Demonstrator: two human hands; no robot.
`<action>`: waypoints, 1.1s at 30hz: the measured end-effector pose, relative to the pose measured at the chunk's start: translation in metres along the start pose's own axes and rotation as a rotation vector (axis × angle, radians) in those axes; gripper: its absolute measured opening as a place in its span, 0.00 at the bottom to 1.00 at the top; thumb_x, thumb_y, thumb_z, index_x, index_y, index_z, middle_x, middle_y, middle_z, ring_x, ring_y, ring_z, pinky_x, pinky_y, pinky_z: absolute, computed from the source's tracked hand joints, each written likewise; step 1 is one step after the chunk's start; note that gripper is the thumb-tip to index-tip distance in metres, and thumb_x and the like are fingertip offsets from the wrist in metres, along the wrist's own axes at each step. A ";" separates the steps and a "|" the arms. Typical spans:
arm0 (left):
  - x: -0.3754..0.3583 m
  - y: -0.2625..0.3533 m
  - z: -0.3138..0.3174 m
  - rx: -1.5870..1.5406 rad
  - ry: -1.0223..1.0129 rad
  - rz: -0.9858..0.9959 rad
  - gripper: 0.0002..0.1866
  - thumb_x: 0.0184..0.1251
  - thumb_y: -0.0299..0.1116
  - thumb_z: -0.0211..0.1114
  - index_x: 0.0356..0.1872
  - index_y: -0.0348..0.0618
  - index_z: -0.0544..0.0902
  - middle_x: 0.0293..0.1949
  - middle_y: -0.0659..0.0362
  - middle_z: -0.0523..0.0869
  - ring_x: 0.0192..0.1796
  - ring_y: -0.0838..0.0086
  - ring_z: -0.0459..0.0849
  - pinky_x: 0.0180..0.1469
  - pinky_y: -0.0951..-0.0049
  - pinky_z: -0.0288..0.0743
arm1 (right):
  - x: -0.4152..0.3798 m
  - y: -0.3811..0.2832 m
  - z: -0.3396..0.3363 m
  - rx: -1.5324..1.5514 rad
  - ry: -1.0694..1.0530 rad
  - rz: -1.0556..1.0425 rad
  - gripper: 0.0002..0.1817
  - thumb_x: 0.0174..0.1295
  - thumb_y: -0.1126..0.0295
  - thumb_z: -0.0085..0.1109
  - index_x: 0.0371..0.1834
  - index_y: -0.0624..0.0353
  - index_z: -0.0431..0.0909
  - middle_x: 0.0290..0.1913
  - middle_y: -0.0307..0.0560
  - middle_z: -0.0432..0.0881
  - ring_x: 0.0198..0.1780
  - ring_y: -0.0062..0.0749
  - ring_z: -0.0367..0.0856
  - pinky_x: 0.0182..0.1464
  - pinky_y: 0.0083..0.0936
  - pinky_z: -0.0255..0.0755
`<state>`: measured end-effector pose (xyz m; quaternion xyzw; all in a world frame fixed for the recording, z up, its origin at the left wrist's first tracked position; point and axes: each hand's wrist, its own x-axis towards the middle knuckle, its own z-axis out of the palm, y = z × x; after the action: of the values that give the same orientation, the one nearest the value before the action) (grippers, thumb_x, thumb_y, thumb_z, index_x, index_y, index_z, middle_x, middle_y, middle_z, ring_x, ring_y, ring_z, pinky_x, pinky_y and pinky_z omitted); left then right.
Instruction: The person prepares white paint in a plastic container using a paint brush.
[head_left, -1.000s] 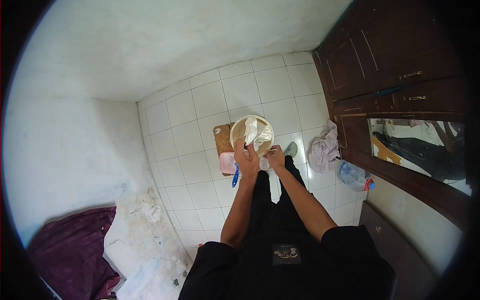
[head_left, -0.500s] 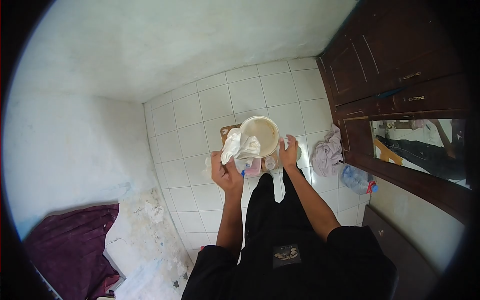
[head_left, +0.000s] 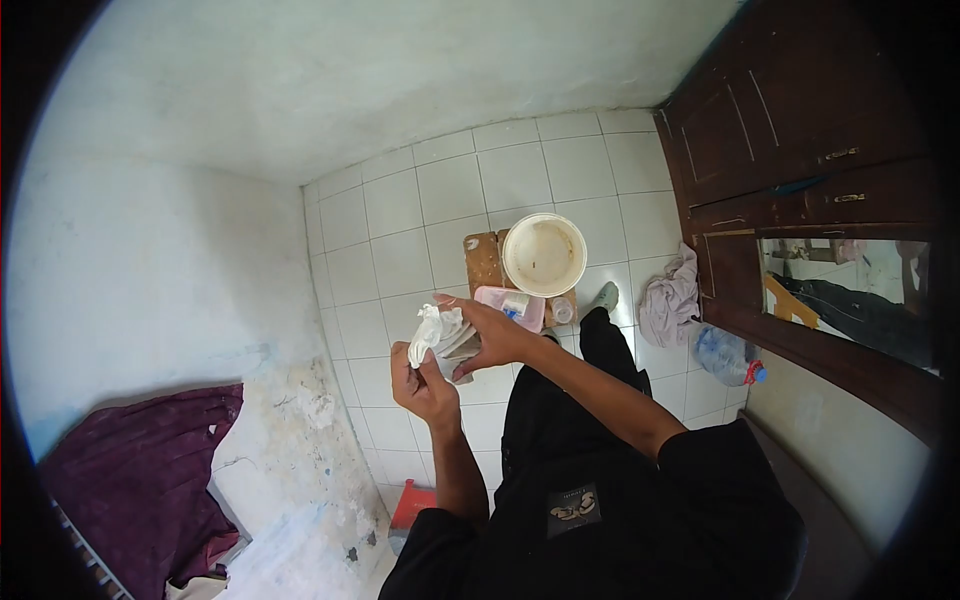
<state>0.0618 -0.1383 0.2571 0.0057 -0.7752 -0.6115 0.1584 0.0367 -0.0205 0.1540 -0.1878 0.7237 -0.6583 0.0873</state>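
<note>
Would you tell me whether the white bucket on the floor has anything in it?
Empty, as far as it shows: the white bucket stands upright and open, its stained bottom bare. Both hands hold the crumpled white plastic bag apart from it.

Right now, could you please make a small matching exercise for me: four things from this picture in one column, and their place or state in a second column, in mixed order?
Things:
1. white plastic bag
2. round white bowl
3. pink box
4. crumpled cloth

Places or states:
A. lies on the tiled floor beside the dark wooden cabinet
B. held between the left hand and the right hand
C. stands empty on the small wooden stool
D. sits at the stool's near edge, just below the bowl in the picture

Pairs: 1-B, 2-C, 3-D, 4-A
</note>
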 end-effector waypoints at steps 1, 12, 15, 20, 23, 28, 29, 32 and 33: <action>-0.001 -0.001 -0.004 0.022 0.002 -0.025 0.07 0.69 0.24 0.52 0.40 0.29 0.75 0.36 0.58 0.76 0.37 0.78 0.75 0.41 0.79 0.69 | -0.001 -0.001 0.005 0.120 -0.032 0.089 0.68 0.30 0.57 0.84 0.75 0.57 0.46 0.69 0.54 0.64 0.68 0.49 0.65 0.68 0.37 0.60; -0.006 -0.034 -0.022 0.057 -0.006 -0.261 0.07 0.70 0.27 0.55 0.39 0.32 0.77 0.32 0.61 0.78 0.35 0.81 0.76 0.39 0.81 0.70 | -0.024 0.047 0.062 0.215 -0.073 0.288 0.69 0.39 0.57 0.81 0.76 0.56 0.34 0.61 0.61 0.73 0.59 0.48 0.76 0.63 0.34 0.67; -0.005 -0.044 -0.019 0.010 -0.036 -0.276 0.07 0.71 0.27 0.55 0.39 0.32 0.78 0.32 0.61 0.79 0.35 0.81 0.76 0.39 0.80 0.70 | -0.029 0.063 0.070 0.350 -0.095 0.375 0.68 0.40 0.58 0.80 0.76 0.56 0.35 0.61 0.60 0.73 0.60 0.46 0.75 0.63 0.34 0.67; -0.006 -0.071 -0.010 0.003 -0.049 -0.420 0.08 0.71 0.30 0.57 0.40 0.34 0.79 0.30 0.63 0.79 0.32 0.84 0.74 0.35 0.82 0.69 | -0.050 0.077 0.084 0.447 -0.075 0.465 0.60 0.45 0.53 0.76 0.75 0.58 0.43 0.62 0.56 0.73 0.62 0.42 0.74 0.63 0.33 0.67; -0.008 -0.097 -0.009 0.049 -0.162 -0.477 0.09 0.70 0.29 0.57 0.40 0.32 0.80 0.30 0.61 0.81 0.32 0.83 0.75 0.33 0.81 0.69 | -0.067 0.088 0.100 0.452 -0.104 0.638 0.54 0.49 0.48 0.72 0.73 0.60 0.51 0.63 0.56 0.72 0.63 0.41 0.73 0.64 0.33 0.67; -0.017 -0.127 -0.005 0.185 -0.241 -0.541 0.11 0.69 0.33 0.59 0.37 0.32 0.81 0.23 0.65 0.77 0.26 0.85 0.70 0.28 0.81 0.63 | -0.093 0.105 0.139 0.553 -0.007 0.698 0.49 0.53 0.46 0.68 0.71 0.61 0.55 0.63 0.56 0.72 0.63 0.39 0.73 0.64 0.34 0.66; -0.019 -0.131 -0.005 0.189 -0.255 -0.574 0.12 0.69 0.34 0.60 0.36 0.32 0.82 0.23 0.66 0.76 0.26 0.86 0.69 0.27 0.81 0.62 | -0.098 0.111 0.147 0.560 0.040 0.679 0.48 0.55 0.46 0.66 0.71 0.61 0.54 0.63 0.56 0.72 0.63 0.39 0.73 0.64 0.34 0.65; -0.028 -0.153 -0.007 0.208 -0.274 -0.624 0.13 0.69 0.36 0.61 0.35 0.34 0.82 0.22 0.67 0.76 0.25 0.86 0.68 0.25 0.81 0.61 | -0.104 0.111 0.153 0.621 0.062 0.717 0.45 0.58 0.46 0.64 0.70 0.63 0.57 0.62 0.55 0.73 0.63 0.39 0.73 0.63 0.34 0.66; -0.028 -0.157 -0.007 0.220 -0.275 -0.639 0.13 0.68 0.37 0.61 0.35 0.34 0.82 0.21 0.67 0.75 0.24 0.86 0.67 0.25 0.81 0.60 | -0.106 0.115 0.156 0.624 0.060 0.718 0.45 0.58 0.46 0.64 0.70 0.63 0.57 0.62 0.55 0.73 0.63 0.39 0.73 0.63 0.34 0.66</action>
<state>0.0615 -0.1787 0.1024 0.1823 -0.8096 -0.5381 -0.1478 0.1738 -0.1159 0.0091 0.1287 0.5128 -0.7775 0.3406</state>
